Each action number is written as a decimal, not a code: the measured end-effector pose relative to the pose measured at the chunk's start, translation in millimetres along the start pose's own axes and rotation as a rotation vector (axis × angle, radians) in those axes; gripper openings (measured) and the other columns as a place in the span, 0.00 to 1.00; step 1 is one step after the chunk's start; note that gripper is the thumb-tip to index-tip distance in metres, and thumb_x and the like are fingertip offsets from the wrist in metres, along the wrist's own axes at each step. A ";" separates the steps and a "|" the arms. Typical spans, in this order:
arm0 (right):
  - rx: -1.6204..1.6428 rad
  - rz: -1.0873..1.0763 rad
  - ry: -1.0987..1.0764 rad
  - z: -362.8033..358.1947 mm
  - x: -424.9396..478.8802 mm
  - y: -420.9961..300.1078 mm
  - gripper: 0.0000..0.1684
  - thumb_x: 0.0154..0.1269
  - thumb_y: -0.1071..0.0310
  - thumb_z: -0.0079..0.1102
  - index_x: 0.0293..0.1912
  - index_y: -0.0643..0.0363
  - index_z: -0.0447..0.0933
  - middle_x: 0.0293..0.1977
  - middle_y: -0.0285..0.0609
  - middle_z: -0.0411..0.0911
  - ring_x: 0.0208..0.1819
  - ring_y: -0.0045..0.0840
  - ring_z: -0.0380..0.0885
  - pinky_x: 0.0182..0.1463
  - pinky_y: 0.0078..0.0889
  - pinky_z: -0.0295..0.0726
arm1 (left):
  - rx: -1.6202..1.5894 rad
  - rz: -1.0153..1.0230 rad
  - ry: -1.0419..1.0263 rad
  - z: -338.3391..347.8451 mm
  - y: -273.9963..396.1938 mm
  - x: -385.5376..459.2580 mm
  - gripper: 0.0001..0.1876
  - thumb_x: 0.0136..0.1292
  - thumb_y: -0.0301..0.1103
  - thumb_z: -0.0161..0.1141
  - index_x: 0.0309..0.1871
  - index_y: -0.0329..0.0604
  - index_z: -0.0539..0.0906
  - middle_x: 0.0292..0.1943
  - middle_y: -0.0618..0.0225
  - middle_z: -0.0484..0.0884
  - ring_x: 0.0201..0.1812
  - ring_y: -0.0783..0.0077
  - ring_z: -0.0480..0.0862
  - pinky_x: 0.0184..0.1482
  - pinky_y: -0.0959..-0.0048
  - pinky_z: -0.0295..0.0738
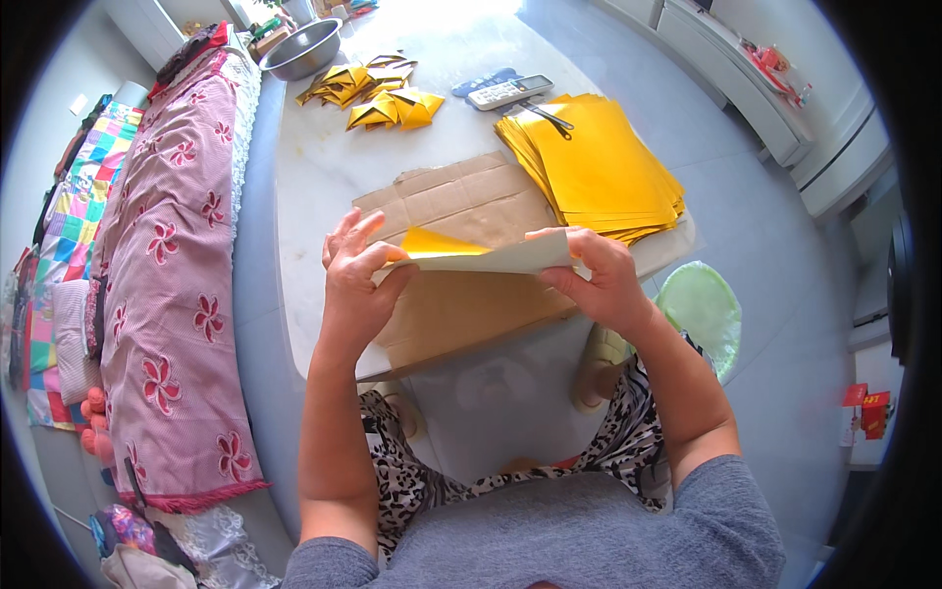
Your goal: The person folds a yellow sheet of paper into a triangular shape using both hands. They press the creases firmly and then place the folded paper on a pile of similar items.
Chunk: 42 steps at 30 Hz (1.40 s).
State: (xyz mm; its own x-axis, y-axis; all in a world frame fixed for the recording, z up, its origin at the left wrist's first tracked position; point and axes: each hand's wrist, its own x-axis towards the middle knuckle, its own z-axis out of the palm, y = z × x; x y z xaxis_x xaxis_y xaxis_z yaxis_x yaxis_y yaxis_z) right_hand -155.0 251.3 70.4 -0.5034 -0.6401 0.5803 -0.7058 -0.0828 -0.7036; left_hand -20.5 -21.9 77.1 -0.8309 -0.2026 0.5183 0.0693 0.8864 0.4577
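Observation:
Between my two hands is a sheet of gold paper (pixel 486 258), its pale underside facing me and a strip of its shiny gold side showing beyond the bent edge. My left hand (pixel 364 258) pinches the left end between thumb and index finger, the other fingers spread. At the right corner my right hand (pixel 596 272) grips with the thumb below and the fingers behind. Under the sheet lies a flattened piece of brown cardboard (pixel 471 191) on the table. To the right is a fanned stack of gold paper sheets (pixel 603 162).
Several folded gold paper pieces (pixel 375 92) lie on the white tabletop (pixel 316 162). A white remote control (pixel 510 92) and scissors (pixel 548 119) are near the stack. A metal basin (pixel 302 50) stands far left. A bin with a green liner (pixel 699 313) is beside the table.

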 end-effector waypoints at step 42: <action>-0.478 0.081 -0.163 15.2 -10.0 9.6 0.46 0.55 0.52 0.77 0.61 0.75 0.70 0.62 0.67 0.70 0.67 0.54 0.68 0.70 0.48 0.67 | 0.419 0.137 -0.600 48.3 36.2 -47.8 0.26 0.61 0.25 0.50 0.64 0.25 0.73 0.64 0.37 0.75 0.71 0.44 0.71 0.74 0.52 0.59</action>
State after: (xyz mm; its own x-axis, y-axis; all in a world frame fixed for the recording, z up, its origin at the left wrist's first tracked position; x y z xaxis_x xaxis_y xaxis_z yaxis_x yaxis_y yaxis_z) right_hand -149.1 245.3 51.7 -0.5088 -0.7438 0.4335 -0.8359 0.3064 -0.4555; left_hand -5.0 40.1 34.0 -0.9969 0.0775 0.0121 0.0779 0.9961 0.0416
